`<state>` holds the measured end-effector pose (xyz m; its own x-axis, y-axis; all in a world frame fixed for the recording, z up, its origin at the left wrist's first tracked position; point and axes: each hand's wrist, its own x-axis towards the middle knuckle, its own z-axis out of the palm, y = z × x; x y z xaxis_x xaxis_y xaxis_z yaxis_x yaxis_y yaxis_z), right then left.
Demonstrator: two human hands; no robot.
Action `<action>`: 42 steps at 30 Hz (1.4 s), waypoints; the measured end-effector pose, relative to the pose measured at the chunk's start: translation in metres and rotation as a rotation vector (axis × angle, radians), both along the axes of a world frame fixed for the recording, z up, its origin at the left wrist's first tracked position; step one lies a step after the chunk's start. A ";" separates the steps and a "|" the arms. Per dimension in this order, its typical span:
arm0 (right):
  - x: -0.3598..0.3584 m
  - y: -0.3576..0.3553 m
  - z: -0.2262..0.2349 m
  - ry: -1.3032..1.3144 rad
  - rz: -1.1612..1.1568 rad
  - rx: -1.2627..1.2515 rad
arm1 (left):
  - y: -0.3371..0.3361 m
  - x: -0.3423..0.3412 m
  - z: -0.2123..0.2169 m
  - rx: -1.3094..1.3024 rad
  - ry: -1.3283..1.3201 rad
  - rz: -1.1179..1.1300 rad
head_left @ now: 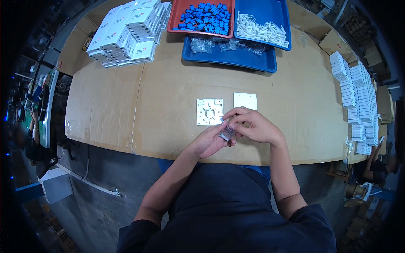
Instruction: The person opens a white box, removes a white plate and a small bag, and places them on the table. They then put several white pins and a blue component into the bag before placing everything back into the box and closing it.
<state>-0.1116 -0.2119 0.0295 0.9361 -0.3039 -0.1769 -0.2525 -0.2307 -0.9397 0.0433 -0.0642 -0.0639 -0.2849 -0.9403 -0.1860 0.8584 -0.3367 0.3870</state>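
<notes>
Near the front edge of the table, both of my hands meet over a small clear plastic bag with something pale inside. My left hand cradles the bag from below, its fingers curled round it. At the bag's upper end, my right hand pinches with thumb and fingertips. Just beyond my left hand lies a square white plastic base, open side up, with a round pattern of ribs in its middle. A flat white square cover lies beside it, partly behind my right fingers.
Far ahead stand a red tray of blue connectors, a blue tray of white sticks, and another blue tray with clear bags. White boxes are stacked far left. White squares pile up at right. People work at both sides.
</notes>
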 end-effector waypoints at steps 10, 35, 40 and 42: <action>-0.003 0.003 -0.004 -0.049 0.034 -0.050 | -0.004 -0.009 0.010 0.090 -0.094 0.066; 0.064 -0.215 0.001 -0.306 -0.687 -0.590 | 0.000 0.003 -0.001 -0.029 -0.085 -0.087; 0.113 -0.272 0.014 -0.205 -0.754 -0.986 | -0.002 0.001 0.000 -0.003 -0.055 -0.087; 0.132 -0.289 0.011 -0.174 -0.682 -1.207 | 0.000 0.000 -0.001 -0.010 -0.052 -0.083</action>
<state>0.0207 -0.5010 0.0401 0.5267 -0.5828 0.6188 -0.5435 -0.7906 -0.2820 0.0436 -0.0640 -0.0653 -0.3518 -0.9158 -0.1937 0.8063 -0.4016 0.4342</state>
